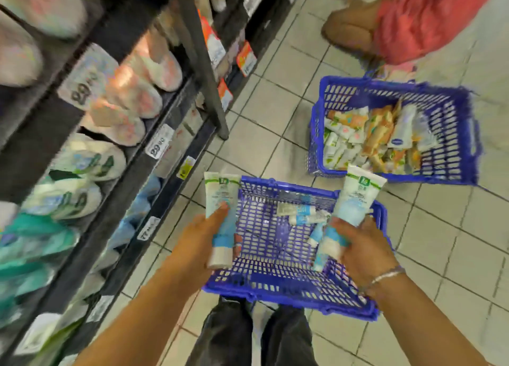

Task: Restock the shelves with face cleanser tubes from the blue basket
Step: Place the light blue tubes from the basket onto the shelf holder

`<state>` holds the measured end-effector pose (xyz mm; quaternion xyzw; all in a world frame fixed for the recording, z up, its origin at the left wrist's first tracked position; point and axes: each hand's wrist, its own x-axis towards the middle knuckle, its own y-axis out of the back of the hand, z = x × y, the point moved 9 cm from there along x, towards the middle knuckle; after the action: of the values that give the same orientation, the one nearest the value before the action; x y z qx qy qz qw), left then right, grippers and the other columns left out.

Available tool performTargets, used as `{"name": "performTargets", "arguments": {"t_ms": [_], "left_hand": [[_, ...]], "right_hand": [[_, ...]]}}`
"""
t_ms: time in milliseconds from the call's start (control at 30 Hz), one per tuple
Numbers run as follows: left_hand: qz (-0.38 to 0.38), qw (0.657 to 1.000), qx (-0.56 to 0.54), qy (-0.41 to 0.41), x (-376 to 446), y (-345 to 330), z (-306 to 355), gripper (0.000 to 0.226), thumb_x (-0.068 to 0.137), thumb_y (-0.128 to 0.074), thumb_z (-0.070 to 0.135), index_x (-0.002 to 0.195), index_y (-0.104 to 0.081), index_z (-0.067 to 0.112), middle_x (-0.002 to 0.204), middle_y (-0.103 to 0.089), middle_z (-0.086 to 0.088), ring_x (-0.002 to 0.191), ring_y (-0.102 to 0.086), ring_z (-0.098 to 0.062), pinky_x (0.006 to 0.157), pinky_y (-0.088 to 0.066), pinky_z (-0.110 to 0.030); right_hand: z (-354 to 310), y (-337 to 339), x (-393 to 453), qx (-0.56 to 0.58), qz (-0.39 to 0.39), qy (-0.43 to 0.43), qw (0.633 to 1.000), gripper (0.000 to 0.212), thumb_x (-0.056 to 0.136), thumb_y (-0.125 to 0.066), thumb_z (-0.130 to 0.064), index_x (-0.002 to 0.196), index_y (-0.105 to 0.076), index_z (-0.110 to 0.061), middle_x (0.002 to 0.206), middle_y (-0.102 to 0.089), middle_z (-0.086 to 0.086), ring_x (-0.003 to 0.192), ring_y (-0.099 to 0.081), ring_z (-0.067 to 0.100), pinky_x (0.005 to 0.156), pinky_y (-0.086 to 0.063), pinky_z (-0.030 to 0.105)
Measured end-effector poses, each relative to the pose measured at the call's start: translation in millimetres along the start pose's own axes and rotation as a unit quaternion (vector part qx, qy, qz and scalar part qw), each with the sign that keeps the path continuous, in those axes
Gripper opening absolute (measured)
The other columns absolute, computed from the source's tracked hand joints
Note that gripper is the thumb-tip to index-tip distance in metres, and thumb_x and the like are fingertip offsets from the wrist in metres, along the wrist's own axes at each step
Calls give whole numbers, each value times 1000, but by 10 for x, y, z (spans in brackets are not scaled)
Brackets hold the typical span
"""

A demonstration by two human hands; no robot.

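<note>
left hand (205,235): clenched round one face cleanser tube (222,211), cap end down, tube over the near basket's left rim.
right hand (360,248): grasped a second tube (355,197) plus smaller ones bunched below it, over the basket's right rim.
near blue basket (278,285): sat on the floor just ahead of the person's legs; a few small tubes (301,214) lay loose near its far wall.
shelves (91,145): ran along the left, edge close to the basket's left side; stock blurred.
far blue basket (457,123): beyond and to the right, packed with sachets; a tiled gap between the two baskets.
second person (418,21): crouched at top right, behind the far basket.
floor (454,241): open tile to the right of the near basket.
</note>
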<state>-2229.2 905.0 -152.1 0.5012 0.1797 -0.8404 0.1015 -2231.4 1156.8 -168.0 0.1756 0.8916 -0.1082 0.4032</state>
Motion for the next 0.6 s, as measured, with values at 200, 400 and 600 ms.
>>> {"name": "performTargets", "arguments": {"t_ms": [200, 400, 600], "left_hand": [[53, 991, -41, -112, -981, 324, 835, 14, 92, -49, 21, 87, -57, 11, 53, -64, -3, 41, -60, -12, 39, -48, -20], [93, 976, -143, -138, -2057, 591, 634, 23, 94, -44, 29, 100, -56, 11, 77, -62, -11, 49, -63, -12, 42, -50, -23], [125, 941, -258, -182, -3072, 839, 618, 27, 88, -52, 39, 105, -57, 19, 76, -70, -5, 54, -66, -14, 46, -53, -26]], "right_hand": [[-869, -917, -940, 76, -47, 42, 995, 18, 88, -50, 3, 94, -52, -15, 80, -59, 5, 65, -60, 14, 58, -52, 26], [-1239, -1227, -1906, 62, -123, 39, 990, 22, 89, -51, -3, 110, -52, -9, 84, -62, 7, 63, -64, 11, 54, -54, 22], [-1493, -2095, -2834, -18, -278, 32, 960, 19, 90, -51, -5, 109, -49, -4, 85, -55, 12, 72, -55, 23, 62, -51, 36]]}}
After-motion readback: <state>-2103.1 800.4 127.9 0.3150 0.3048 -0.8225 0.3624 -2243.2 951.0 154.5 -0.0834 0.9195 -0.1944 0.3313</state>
